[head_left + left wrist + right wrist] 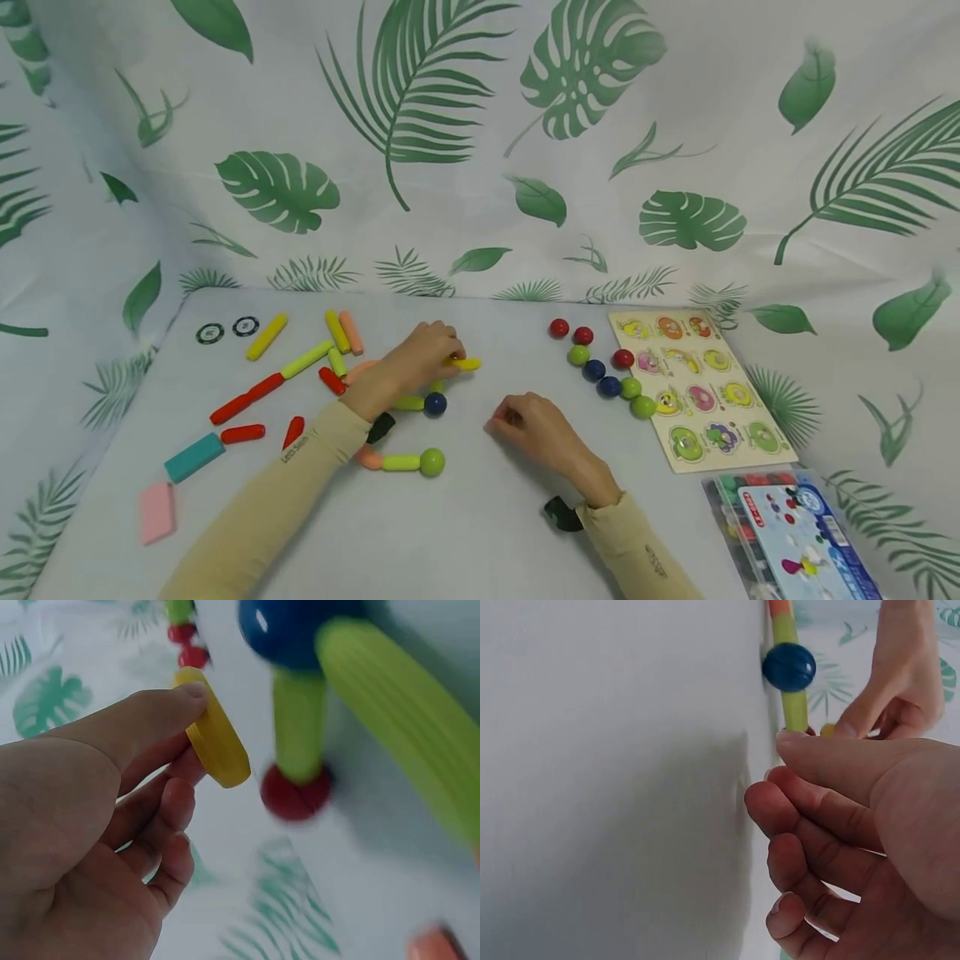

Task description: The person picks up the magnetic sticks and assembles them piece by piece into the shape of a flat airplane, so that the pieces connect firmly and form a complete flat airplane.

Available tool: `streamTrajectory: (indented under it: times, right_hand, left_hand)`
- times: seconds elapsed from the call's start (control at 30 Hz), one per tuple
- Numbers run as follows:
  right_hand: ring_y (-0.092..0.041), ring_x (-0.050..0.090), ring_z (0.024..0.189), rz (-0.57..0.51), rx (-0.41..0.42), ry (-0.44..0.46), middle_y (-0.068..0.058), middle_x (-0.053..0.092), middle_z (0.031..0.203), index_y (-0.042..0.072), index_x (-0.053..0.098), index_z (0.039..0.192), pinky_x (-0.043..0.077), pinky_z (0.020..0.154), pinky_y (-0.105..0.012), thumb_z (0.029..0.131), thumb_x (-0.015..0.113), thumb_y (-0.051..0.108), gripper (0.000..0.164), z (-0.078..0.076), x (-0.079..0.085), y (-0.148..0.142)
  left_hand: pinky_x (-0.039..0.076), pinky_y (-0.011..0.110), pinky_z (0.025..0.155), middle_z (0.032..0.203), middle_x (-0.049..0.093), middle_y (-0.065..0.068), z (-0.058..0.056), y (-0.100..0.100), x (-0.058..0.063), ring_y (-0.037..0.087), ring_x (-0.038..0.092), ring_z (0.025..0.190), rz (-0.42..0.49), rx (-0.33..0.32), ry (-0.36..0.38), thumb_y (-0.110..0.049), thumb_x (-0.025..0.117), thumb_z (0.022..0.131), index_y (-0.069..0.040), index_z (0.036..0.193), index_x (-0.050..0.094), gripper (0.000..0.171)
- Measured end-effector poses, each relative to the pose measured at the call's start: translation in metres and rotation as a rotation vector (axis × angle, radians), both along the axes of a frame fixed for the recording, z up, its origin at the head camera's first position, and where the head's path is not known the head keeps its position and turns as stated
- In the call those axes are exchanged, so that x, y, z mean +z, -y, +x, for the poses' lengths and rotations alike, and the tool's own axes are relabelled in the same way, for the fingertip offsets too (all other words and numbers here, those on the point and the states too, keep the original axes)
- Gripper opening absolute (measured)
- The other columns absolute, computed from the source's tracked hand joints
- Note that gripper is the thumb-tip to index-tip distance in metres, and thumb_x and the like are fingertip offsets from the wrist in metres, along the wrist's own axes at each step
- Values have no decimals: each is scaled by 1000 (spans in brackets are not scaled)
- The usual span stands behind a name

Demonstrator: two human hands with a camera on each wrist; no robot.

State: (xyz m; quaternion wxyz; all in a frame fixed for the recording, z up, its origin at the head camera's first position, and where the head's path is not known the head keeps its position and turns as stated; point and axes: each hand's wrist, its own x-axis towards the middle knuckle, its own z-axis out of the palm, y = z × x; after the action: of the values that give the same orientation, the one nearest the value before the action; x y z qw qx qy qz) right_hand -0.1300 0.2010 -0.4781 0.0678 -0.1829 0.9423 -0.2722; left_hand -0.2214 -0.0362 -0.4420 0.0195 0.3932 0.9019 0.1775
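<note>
My left hand [408,362] pinches a short yellow stick [217,739] between thumb and forefinger, just past a group of joined pieces. In the left wrist view that group shows a dark blue ball [289,630], a straight lime stick [298,724] with a red ball [296,793] at its end, and a longer lime stick [405,712]. The left forearm covers part of the group in the head view. To the right, my right hand [540,429] hangs near the table with loosely curled fingers, holding nothing. Nearer me, a lime ball [432,462] caps another lime stick [401,462].
On the left lie loose yellow sticks [267,337], red sticks [247,398], a teal block [194,456], a pink block [157,513] and two round chips [245,326]. Several coloured balls [594,371] border a fruit puzzle board [720,392]. A plastic case [795,533] sits front right.
</note>
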Motion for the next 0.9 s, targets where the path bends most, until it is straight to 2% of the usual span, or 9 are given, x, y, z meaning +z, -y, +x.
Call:
streamTrajectory:
  times: [0.2,0.33,0.43,0.5,0.63,0.77,0.9]
  right_hand:
    - [-6,55,75,0,-22,-7,13,64,78,19,73,90,49,73,-25,92,77,26,8,-1,-1,-7]
    - [-7,55,76,-10,-25,0,13,64,77,19,73,91,49,73,-25,91,78,26,8,-2,0,-13]
    - [-8,54,76,-12,-28,12,13,63,77,18,73,92,48,73,-25,91,78,25,9,-2,0,-15]
    - [-9,54,76,-11,-33,17,12,62,77,18,73,93,48,73,-24,91,78,25,9,-2,0,-15]
    - [-9,53,76,-1,-43,14,12,62,77,18,73,92,47,71,-25,90,79,24,9,-3,-1,-15]
    - [-8,53,77,-3,-56,10,11,62,78,19,73,92,47,71,-24,90,79,22,8,-4,-2,-16]
    - [-10,55,79,-44,-81,-29,9,64,81,18,73,94,48,72,-25,89,79,19,8,-6,0,-17]
  left_hand:
    - [43,38,87,102,69,5,10,-34,-10,22,57,95,-42,-53,40,-19,76,93,-8,106,77,17]
    - [42,36,87,99,68,3,14,-46,-17,21,55,94,-98,-36,62,-20,77,91,-10,104,77,16]
    - [42,37,89,100,68,3,15,-48,-20,21,55,95,-111,-26,82,-20,78,90,-9,104,77,18]
    - [42,38,92,102,68,4,14,-44,-20,22,56,98,-96,-24,99,-21,78,90,-9,107,77,21]
    - [44,43,95,108,69,6,9,-29,-17,25,58,104,4,-12,134,-21,77,91,-7,111,77,24]
    - [45,47,96,107,70,10,2,-4,-13,27,59,103,119,70,119,-19,74,93,-5,110,76,22]
    - [47,46,95,105,70,11,-4,20,-12,28,59,101,167,171,91,-18,73,94,-3,110,76,22]
